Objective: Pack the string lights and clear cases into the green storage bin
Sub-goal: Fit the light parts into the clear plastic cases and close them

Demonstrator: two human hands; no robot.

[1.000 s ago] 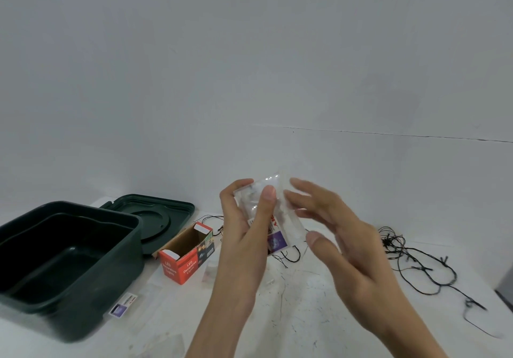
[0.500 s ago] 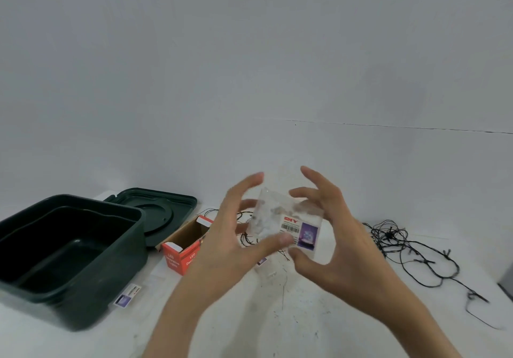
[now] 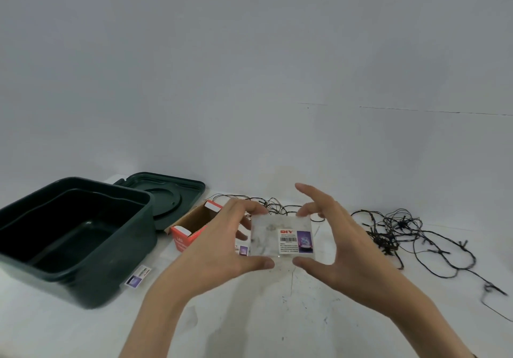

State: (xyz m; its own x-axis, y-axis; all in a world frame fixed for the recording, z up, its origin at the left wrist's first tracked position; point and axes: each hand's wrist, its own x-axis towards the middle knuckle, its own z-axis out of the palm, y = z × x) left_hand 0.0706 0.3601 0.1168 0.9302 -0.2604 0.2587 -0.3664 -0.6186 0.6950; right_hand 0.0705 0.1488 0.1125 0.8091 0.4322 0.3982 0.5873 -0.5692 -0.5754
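A clear case [image 3: 280, 236] with a DIY label and fine lights inside is held flat above the white table. My left hand [image 3: 222, 246] pinches its left edge between thumb and fingers. My right hand [image 3: 338, 243] pinches its right edge the same way. The dark green storage bin [image 3: 91, 282] stands open at the left, with nothing visible inside. Black string lights [image 3: 402, 235] lie tangled on the table at the right, and thinner wire [image 3: 277, 209] runs behind my hands.
The bin's green lid [image 3: 169, 199] lies flat behind it. An open red cardboard box [image 3: 191, 227] rests between bin and hands. A flat clear case with a purple label [image 3: 138, 275] lies by the bin's front corner. A grey wall stands behind the table.
The case has turned from upright in my left hand to flat and level between both hands, label facing me. My right hand has taken hold of it. My view has dropped toward the table.
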